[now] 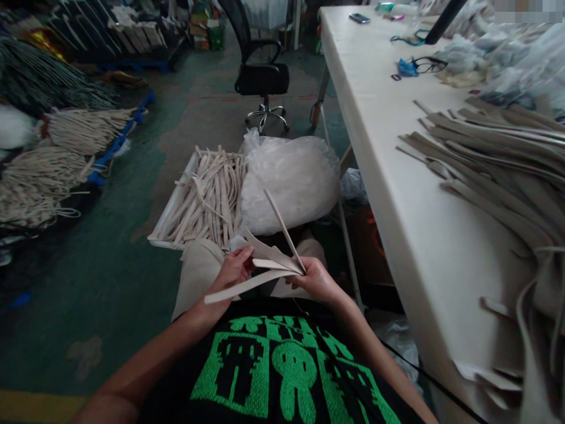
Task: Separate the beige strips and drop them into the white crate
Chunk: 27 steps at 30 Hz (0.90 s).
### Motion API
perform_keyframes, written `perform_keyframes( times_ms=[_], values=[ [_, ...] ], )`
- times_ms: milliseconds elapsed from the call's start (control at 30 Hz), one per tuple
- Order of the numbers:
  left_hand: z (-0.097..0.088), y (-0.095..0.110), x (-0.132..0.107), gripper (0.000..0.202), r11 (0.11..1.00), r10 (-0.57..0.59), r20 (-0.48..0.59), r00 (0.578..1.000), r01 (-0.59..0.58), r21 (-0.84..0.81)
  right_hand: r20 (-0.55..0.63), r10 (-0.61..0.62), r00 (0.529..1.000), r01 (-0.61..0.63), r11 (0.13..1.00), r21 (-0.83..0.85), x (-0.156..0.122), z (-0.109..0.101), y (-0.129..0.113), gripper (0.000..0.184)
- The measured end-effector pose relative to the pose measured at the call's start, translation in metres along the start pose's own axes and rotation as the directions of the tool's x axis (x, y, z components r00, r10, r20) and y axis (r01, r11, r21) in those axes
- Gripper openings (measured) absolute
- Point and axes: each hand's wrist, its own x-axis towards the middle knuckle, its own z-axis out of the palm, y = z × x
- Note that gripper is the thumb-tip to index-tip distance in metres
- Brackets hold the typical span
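Observation:
Several flat beige strips (273, 259) fan out above my lap, their ends pointing left and upward. My right hand (315, 280) is closed round the gathered end of these strips. One narrow strip (283, 227) stands up steeply from that grip toward the white bag. On the other side, my left hand (237, 271) is closed, with thumb and fingers pinching at the free ends; the exact contact is partly hidden. A longer strip (233, 290) passes in front of my left wrist. Just beyond my knees lies a white tray (170, 215) heaped with similar beige strips (212, 197).
A stuffed clear plastic bag (291, 182) sits beside the tray. To the right, a long white table (375, 129) carries grey-beige strips (498, 159), glasses (430, 65) and a phone (359, 18). Ahead stands a black office chair (262, 76); bundled strips (39, 176) lie at left.

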Motion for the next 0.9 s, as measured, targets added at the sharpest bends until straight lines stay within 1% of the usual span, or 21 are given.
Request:
perform_keyframes(
  times_ms=[33,100,167,200,267,333,367,433,500,567,633,733,767,833,900],
  values=[
    [0.003,-0.004,-0.002,0.036,1.000,-0.014,0.012,1.000,0.014,-0.007,-0.031,-0.008,1.000,0.007,1.000,-0.015,0.003,0.002,-0.001,0.020],
    [0.011,-0.013,-0.007,0.039,0.999,-0.047,0.067,0.997,0.048,-0.016,-0.084,-0.014,0.996,0.012,1.000,-0.027,0.011,0.007,-0.004,0.022],
    [0.017,-0.018,-0.011,0.040,0.998,-0.061,0.128,0.990,0.061,0.002,-0.104,-0.011,0.995,0.011,1.000,-0.003,0.019,0.011,-0.008,0.028],
    [0.018,-0.018,-0.011,0.040,0.999,-0.048,0.134,0.990,0.047,0.014,-0.100,-0.011,0.995,0.013,1.000,0.014,0.021,0.011,-0.010,0.032],
    [0.016,-0.013,-0.009,0.039,1.000,0.008,0.107,0.994,-0.010,0.024,-0.072,-0.011,0.997,0.012,1.000,0.023,0.018,0.006,-0.014,0.038],
    [0.010,-0.004,-0.004,0.037,0.998,0.050,0.060,0.997,-0.051,0.025,-0.037,-0.002,0.999,0.001,1.000,-0.023,0.009,-0.005,-0.018,0.039],
    [0.008,-0.001,-0.003,0.036,0.998,0.055,0.041,0.998,-0.056,0.021,-0.031,0.003,1.000,-0.005,0.998,-0.058,0.005,-0.009,-0.020,0.037],
    [0.006,0.001,-0.002,0.036,1.000,0.024,0.024,0.999,-0.025,0.009,-0.053,-0.004,0.999,-0.003,0.992,-0.127,-0.001,-0.013,-0.023,0.032],
    [0.009,-0.004,-0.005,0.039,1.000,-0.015,0.022,1.000,0.015,-0.008,-0.115,-0.032,0.993,0.010,0.983,-0.183,0.002,-0.009,-0.025,0.025],
    [0.016,-0.010,-0.009,0.041,0.999,-0.037,0.046,0.998,0.037,-0.007,-0.165,-0.053,0.985,0.017,0.977,-0.213,0.008,-0.002,-0.027,0.022],
    [0.020,-0.012,-0.010,0.041,1.000,-0.014,0.066,0.998,0.014,-0.006,-0.149,-0.052,0.988,0.018,0.975,-0.222,0.013,0.000,-0.028,0.024],
    [0.020,-0.007,-0.008,0.038,0.999,0.028,0.077,0.997,-0.025,-0.039,-0.071,-0.034,0.997,0.015,0.966,-0.258,0.010,-0.007,-0.031,0.029],
    [0.019,-0.005,-0.008,0.037,0.999,0.032,0.077,0.997,-0.029,-0.046,-0.066,-0.038,0.997,0.017,0.957,-0.291,0.008,-0.010,-0.031,0.029],
    [0.019,-0.006,-0.007,0.038,0.999,0.020,0.080,0.997,-0.017,-0.040,-0.103,-0.075,0.992,0.031,0.926,-0.375,0.007,-0.011,-0.032,0.025],
    [0.022,-0.010,-0.009,0.041,0.999,0.013,0.077,0.997,-0.010,-0.033,-0.167,-0.132,0.977,0.044,0.892,-0.450,0.011,-0.006,-0.032,0.023]
  ],
)
